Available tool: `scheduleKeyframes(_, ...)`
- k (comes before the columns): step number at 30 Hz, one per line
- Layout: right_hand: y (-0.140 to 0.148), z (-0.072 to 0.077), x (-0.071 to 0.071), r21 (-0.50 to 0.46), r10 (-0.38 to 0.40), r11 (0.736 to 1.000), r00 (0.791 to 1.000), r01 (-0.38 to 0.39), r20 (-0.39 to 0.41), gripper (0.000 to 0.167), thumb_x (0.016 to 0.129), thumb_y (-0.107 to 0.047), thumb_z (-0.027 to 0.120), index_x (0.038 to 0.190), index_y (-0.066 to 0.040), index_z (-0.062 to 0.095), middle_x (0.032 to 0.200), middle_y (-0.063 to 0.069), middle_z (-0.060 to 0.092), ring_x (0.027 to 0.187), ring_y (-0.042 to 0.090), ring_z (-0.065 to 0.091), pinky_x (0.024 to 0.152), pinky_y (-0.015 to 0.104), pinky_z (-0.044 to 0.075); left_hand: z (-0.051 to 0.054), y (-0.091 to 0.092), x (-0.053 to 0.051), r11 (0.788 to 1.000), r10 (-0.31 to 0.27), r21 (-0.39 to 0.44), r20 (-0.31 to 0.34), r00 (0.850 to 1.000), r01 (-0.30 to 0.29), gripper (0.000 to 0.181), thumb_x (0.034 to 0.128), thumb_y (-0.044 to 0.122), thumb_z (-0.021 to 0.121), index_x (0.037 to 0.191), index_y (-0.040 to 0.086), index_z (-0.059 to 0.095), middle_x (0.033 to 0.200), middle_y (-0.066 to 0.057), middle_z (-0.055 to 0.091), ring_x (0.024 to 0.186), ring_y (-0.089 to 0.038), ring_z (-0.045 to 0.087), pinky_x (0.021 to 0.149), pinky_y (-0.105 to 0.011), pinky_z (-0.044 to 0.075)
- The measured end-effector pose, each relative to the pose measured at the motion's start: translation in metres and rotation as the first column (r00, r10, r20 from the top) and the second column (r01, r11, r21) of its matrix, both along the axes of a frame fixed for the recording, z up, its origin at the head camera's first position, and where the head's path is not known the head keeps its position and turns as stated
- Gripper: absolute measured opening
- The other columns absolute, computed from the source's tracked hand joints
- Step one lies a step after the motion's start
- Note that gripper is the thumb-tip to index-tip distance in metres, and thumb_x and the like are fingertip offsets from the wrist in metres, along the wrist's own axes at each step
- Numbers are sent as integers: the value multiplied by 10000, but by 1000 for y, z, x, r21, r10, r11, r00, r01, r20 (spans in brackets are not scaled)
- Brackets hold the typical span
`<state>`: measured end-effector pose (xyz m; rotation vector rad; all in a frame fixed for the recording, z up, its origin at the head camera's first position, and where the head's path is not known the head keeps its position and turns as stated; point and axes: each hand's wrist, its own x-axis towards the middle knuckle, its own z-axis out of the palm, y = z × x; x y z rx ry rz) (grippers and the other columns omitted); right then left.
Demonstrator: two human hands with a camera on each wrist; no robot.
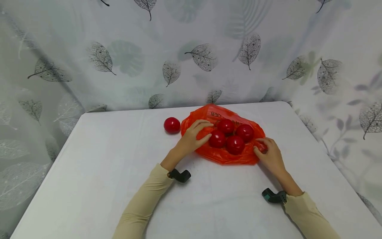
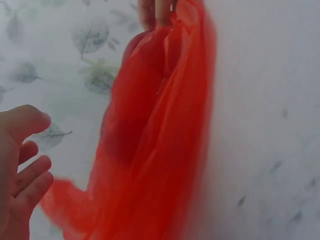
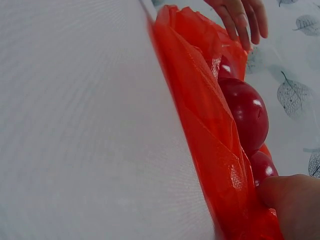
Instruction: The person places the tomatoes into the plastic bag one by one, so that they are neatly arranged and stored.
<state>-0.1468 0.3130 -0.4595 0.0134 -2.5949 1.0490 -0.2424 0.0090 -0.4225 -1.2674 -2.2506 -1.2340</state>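
An orange-red plastic bag (image 1: 219, 156) lies spread on the white table, with several glossy dark red apples (image 1: 234, 145) sitting in its open middle. One more apple (image 1: 171, 125) stands on the table just left of the bag. My left hand (image 1: 192, 138) hovers at the bag's left side, fingers extended and apart, beside the nearest apple; the left wrist view shows nothing held in it. At the opposite end, my right hand (image 1: 271, 157) pinches the bag's edge between thumb and fingers. The right wrist view shows that thumb (image 3: 290, 200) against the plastic, beside an apple.
The white table (image 1: 104, 172) has its far edge just behind the bag. A leaf-patterned curtain (image 1: 185, 36) hangs behind and along both sides. Black wrist devices (image 1: 180, 176) sit on both forearms.
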Motion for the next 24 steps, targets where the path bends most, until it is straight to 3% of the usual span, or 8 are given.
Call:
scheduleKeyframes(6,1,0,1,17,6,1000,1000,-6,9,295,913,-74,605,1169,72,588,1250,320,488,1133,468,473,904,616,441,6,-17,-5,998,51,35,-27,998,-50,368,861,54,726,1211,24,617,1232,-114,565,1178,-226,528,1004,-314,483)
scheduleKeyframes(12,0,0,1,17,9,1000,1000,-8,-5,291,904,-61,616,1158,79,595,1239,323,494,1119,468,483,876,593,454,9,-37,-9,993,108,52,-7,994,-107,372,865,59,723,1218,11,615,1238,-136,570,1184,-247,533,978,-376,508)
scheduleKeyframes(17,1,-1,0,34,6,999,1000,-5,-10,289,904,-66,613,1155,77,599,1239,315,502,1098,445,502,836,527,470,7,-53,-13,988,135,73,21,991,-136,356,869,68,717,1211,26,628,1243,-135,579,1195,-250,525,957,-436,518)
scheduleKeyframes(24,1,0,0,25,11,1000,1000,-11,-6,290,904,-59,612,1157,82,597,1242,319,498,1110,455,492,854,564,469,0,-74,-19,977,209,30,41,977,-210,344,875,69,714,1201,-4,628,1239,-161,581,1191,-287,530,931,-489,524)
